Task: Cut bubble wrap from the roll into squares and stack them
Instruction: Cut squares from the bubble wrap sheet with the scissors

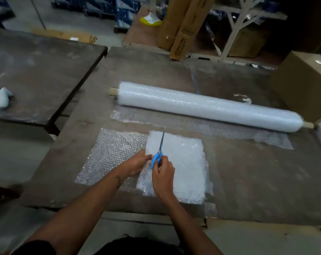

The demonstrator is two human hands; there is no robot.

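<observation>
A long bubble wrap roll (207, 105) lies across the far part of the brown table (257, 177), with a loose strip (202, 126) unrolled in front of it. Nearer me a thick white stack of cut squares (187, 162) sits on the table, and a single thin sheet (108, 155) lies flat to its left. My right hand (162, 175) grips blue-handled scissors (158, 153) whose blades point away over the stack's left edge. My left hand (137, 163) holds the bubble wrap just left of the scissors.
A second dark table (36, 70) stands to the left with a pale blue object (3, 97) on it. A large cardboard box (303, 85) sits at the right end of the roll. Tall cartons (183, 28) and shelving stand behind.
</observation>
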